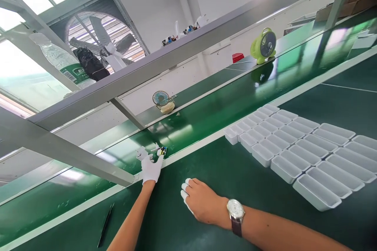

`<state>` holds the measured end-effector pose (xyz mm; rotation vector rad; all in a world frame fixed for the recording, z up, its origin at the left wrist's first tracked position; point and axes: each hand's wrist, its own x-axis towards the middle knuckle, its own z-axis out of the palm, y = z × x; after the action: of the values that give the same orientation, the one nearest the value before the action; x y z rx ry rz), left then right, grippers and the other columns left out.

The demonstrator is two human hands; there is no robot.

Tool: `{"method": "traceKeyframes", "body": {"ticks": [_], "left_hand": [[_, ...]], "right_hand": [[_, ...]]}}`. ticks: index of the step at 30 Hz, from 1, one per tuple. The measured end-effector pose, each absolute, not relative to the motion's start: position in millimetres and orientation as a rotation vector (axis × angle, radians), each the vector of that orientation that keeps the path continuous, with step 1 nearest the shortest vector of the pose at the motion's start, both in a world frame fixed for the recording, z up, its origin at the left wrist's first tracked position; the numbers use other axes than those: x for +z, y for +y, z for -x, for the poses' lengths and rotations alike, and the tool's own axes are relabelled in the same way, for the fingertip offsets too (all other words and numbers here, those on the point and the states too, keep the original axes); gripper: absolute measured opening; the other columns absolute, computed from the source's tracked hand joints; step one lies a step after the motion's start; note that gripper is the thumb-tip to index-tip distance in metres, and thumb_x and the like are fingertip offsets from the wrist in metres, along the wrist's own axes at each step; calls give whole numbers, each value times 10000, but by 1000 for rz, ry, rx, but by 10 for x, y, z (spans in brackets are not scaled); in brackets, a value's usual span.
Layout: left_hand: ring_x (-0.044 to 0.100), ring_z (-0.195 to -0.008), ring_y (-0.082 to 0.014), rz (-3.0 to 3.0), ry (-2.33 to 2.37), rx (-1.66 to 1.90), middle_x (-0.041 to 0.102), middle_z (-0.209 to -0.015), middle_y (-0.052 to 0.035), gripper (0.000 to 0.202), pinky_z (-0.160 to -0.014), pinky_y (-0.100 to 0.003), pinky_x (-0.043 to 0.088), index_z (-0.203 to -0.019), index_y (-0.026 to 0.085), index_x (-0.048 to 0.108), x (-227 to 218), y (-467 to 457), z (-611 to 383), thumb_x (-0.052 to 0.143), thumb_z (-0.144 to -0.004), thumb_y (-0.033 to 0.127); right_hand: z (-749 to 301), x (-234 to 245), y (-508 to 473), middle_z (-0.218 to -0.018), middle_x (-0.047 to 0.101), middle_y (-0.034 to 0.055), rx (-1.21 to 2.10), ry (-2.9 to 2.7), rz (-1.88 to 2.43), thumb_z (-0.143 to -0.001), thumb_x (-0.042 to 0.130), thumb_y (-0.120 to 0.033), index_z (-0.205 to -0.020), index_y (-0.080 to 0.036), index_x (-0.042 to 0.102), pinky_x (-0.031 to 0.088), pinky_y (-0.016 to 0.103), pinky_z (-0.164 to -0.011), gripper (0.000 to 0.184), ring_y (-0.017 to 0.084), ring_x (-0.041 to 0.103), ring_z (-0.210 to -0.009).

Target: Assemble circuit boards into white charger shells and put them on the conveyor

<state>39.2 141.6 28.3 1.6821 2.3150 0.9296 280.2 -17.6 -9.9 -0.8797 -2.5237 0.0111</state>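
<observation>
We saw our left hand [151, 168] reaching over the far edge of the table [235, 172] onto the conveyor belt [212, 113], at a small circuit board [162, 151] lying there. Our right hand [200, 200] rested on the table just right of it, with trays [297, 149] packed in rows further right. A pen [105, 224] lay at the left, and two fans [263, 45] stood beyond the belt.

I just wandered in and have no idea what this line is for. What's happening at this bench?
A person is working at a green bench beside a conveyor belt. Their gloved left hand reaches out to the belt's edge and pinches a small circuit board. Their right hand, wearing a wristwatch and white finger cots, rests flat on the bench. Rows of white plastic trays sit to the right, and tweezers lie at the left.
</observation>
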Motion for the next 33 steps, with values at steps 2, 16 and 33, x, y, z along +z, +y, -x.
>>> {"method": "traceKeyframes", "body": {"ticks": [2, 16, 33], "left_hand": [[641, -1144, -349, -1764, 2268, 852, 714, -1165, -174, 547, -1002, -403, 461, -1115, 130, 649, 257, 1469, -447, 792, -727, 488], [634, -1188, -241, -2140, 1800, 623, 654, -1341, -59, 647, -1062, -324, 449, -1412, 228, 519, 598, 1289, -989, 669, -800, 374], [676, -906, -175, -2381, 1012, 191, 738, -984, 2, 444, -920, -326, 540, -1316, 268, 656, 1102, 860, -2391, 581, -886, 344]], "right_hand": [[-2809, -92, -188, -1107, 657, 169, -12, -2523, 881, -909, 564, -206, -1089, -62, 685, 481, 443, -940, 261, 288, 544, -1037], [-2770, -97, -270, -912, 677, 102, -221, -2471, 680, -976, 524, -204, -894, -130, 685, 440, 371, -739, 196, 229, 563, -847], [-2710, -41, -387, -834, 692, 59, -236, -2478, 524, -923, 649, -250, -794, -173, 689, 446, 311, -627, 156, 187, 602, -771]]}}
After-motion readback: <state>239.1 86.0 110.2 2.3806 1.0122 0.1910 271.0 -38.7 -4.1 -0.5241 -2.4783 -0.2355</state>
